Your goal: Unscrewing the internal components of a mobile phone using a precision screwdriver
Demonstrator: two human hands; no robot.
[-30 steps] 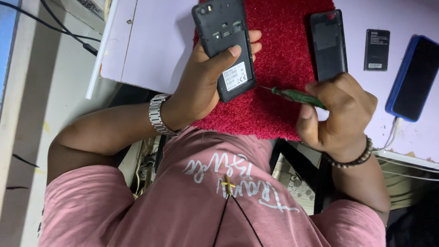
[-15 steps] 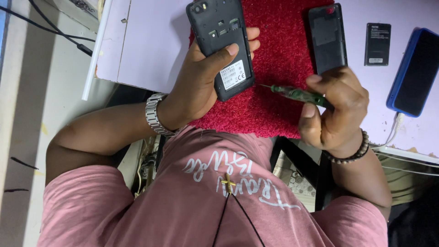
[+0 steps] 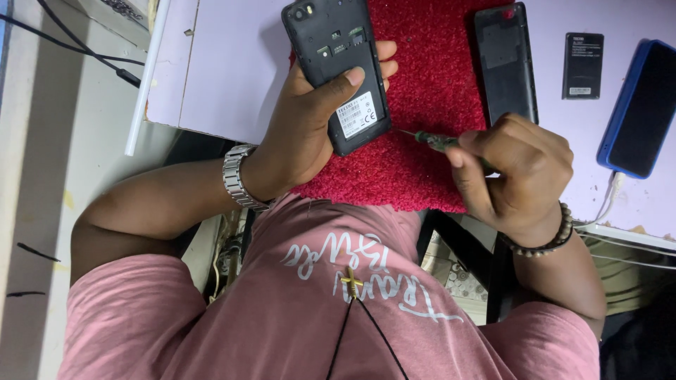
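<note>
From where I watch, the pale lilac table (image 3: 218,63) fills the upper view, and on it lies the red mat (image 3: 422,105) under the work. Compared with a second ago the whole scene sits lower and larger in my view; the head has dipped closer, but the layout is unchanged.

The left hand (image 3: 310,127) holds the opened phone (image 3: 336,70), back cover off, with the thumb laid across its rear and the fingers curled round the far edge. That grip is the same as before; the phone has only tilted slightly and stays above the near left part of the mat.

The right hand (image 3: 514,169) is closed in a fist round the green-handled screwdriver (image 3: 436,141). Its tip now points at the phone's lower right edge and stands just beside it, a little nearer than half a second ago. I cannot tell whether the tip touches the casing. I judge that the tool is being brought in to a screw or seam on that lower corner, so the opening work is about to resume.

The removed back cover (image 3: 505,63) lies on the mat's right side, the small black battery (image 3: 583,65) beyond it on the table, and a blue-cased phone (image 3: 641,105) at the right edge, cable attached.
</note>
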